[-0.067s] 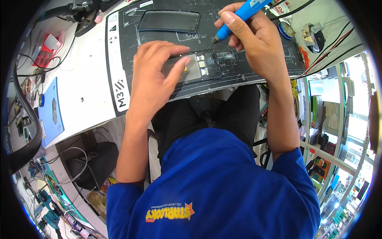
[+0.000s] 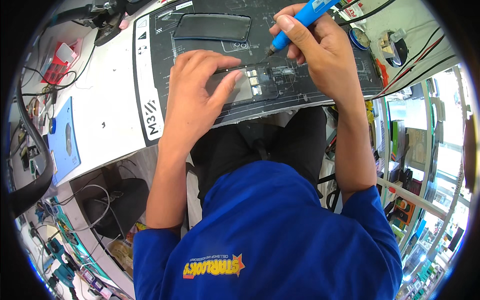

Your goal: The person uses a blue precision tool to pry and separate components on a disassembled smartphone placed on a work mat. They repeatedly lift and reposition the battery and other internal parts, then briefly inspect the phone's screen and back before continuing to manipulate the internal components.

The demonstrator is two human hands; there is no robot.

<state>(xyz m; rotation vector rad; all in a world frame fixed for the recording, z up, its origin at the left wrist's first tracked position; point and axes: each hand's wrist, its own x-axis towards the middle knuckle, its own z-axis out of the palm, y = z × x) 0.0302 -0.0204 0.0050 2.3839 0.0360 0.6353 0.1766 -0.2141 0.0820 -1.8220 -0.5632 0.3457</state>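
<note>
So the left hand (image 2: 197,95) is lying flat and spread out on an opened-up phone (image 2: 255,85), fingers stretched along its top edge and thumb pressing on the inner plate, pinning it down rather than gripping it. The phone is sitting on a dark work mat (image 2: 160,55) near the front edge of the white table (image 2: 107,100), right in front of the person, with its insides facing up and a couple of small light-coloured squares showing just past the thumb.

The right hand (image 2: 320,55) is curled tight around a blue screwdriver (image 2: 300,22), holding it like a pen, thumb on top, the tip pointing down at the phone's upper edge beside the left fingertips. Can't tell if the tip is actually touching.

A black back cover (image 2: 212,27) is lying on the mat further back, towards the far edge, apart from both hands. A blue pad (image 2: 65,140) is sitting at the table's left edge, and a red tray (image 2: 57,62) is towards the far left corner.
</note>
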